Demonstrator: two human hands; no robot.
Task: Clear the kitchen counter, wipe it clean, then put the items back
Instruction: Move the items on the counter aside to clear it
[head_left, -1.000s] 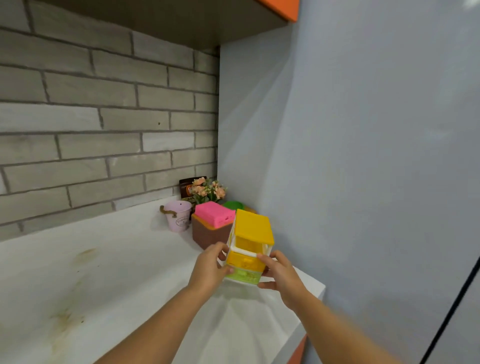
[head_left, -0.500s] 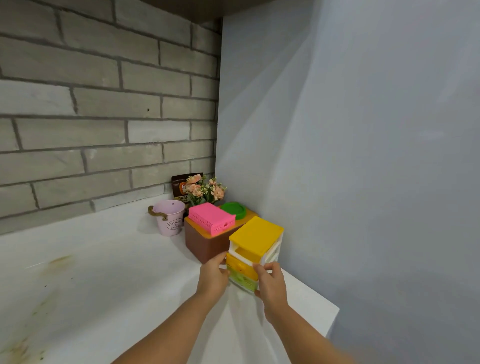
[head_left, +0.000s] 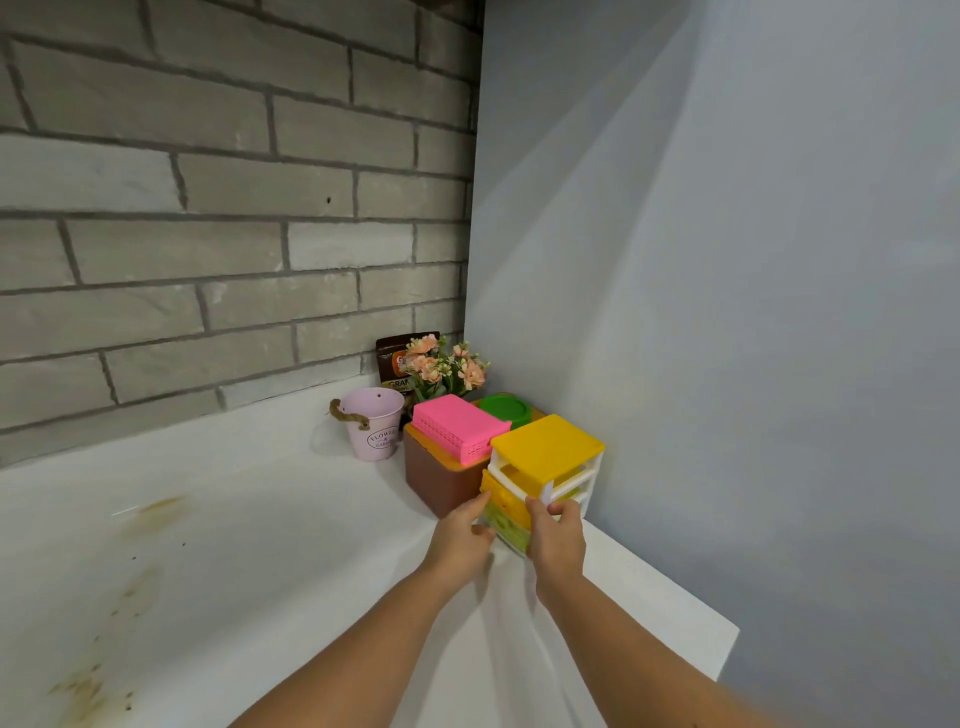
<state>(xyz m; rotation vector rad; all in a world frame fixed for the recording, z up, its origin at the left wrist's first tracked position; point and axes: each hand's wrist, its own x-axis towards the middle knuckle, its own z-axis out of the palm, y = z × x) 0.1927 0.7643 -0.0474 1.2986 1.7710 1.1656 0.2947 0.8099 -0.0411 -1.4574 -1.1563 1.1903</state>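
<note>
A small drawer unit (head_left: 545, 452) with a yellow top sits at the right end of the white counter (head_left: 234, 519), just beside a brown box (head_left: 441, 480) and near the grey wall (head_left: 727, 312). The left hand (head_left: 457, 540) grips its left front edge, and the right hand (head_left: 556, 540) curls round its right front corner. A pink bucket (head_left: 376, 423) and flowers (head_left: 441, 364) stand behind.

Both bare forearms reach in from the lower edge, the left from 7 o'clock and the right from 5 o'clock, converging just right of centre. The left grip (head_left: 460, 535) pinches the 9 o'clock edge of a small drawer unit (head_left: 545, 447), thumb raised. The right grip (head_left: 556, 540) curls round its 3 o'clock side, thumb on the front.
</note>
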